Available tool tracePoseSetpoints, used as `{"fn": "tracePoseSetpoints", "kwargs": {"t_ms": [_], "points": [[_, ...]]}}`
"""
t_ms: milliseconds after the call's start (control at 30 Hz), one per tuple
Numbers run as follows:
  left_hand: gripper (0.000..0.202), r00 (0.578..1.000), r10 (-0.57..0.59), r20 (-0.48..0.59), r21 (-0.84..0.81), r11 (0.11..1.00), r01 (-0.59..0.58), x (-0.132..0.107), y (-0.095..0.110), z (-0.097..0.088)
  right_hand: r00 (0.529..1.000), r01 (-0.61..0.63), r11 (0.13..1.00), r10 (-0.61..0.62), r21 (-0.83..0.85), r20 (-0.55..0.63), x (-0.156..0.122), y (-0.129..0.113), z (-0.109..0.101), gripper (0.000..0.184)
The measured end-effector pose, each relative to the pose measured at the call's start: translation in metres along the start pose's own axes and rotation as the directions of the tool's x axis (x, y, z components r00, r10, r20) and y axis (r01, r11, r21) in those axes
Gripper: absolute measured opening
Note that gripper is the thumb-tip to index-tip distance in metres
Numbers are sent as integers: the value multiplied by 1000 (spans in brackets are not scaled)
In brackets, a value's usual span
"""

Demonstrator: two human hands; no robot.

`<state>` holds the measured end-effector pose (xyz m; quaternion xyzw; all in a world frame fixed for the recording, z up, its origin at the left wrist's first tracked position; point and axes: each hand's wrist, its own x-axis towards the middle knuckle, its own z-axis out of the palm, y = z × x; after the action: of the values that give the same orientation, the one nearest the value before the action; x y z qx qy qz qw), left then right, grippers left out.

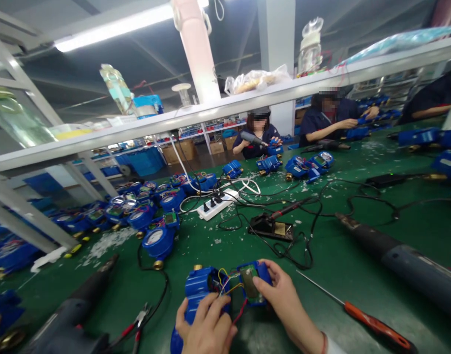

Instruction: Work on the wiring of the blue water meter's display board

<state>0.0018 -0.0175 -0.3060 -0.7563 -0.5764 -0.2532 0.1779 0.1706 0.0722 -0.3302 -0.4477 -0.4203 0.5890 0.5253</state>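
A blue water meter (200,284) with a brass end lies on the bench in front of me. My left hand (208,322) is over its body, fingers curled onto it and close to the thin coloured wires (225,281). These wires run across to a small blue meter housing (260,273) with a green circuit board and grey display (249,282) in it. My right hand (284,295) grips that housing by its right side, with the thumb on the board's face. The undersides of both parts are hidden.
On the green bench (195,241) lie a screwdriver (373,319), pliers (139,322), a soldering iron in its stand (273,226), a power strip (218,204) and heat guns (405,260) to both sides. Several meters (159,241) stand at left. Co-workers (260,132) sit opposite.
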Motion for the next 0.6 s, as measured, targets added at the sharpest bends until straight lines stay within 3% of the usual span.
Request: {"fn": "tracePoseSetpoints", "kwargs": {"t_ms": [233, 600], "points": [[29, 996, -88, 30, 36, 996, 87, -4, -1, -27, 992, -123, 992, 122, 9, 38, -6, -6, 0, 62], [21, 980, -157, 120, -197, 964, 179, -20, -22, -32, 984, -167, 985, 164, 32, 74, -8, -10, -4, 70]]}}
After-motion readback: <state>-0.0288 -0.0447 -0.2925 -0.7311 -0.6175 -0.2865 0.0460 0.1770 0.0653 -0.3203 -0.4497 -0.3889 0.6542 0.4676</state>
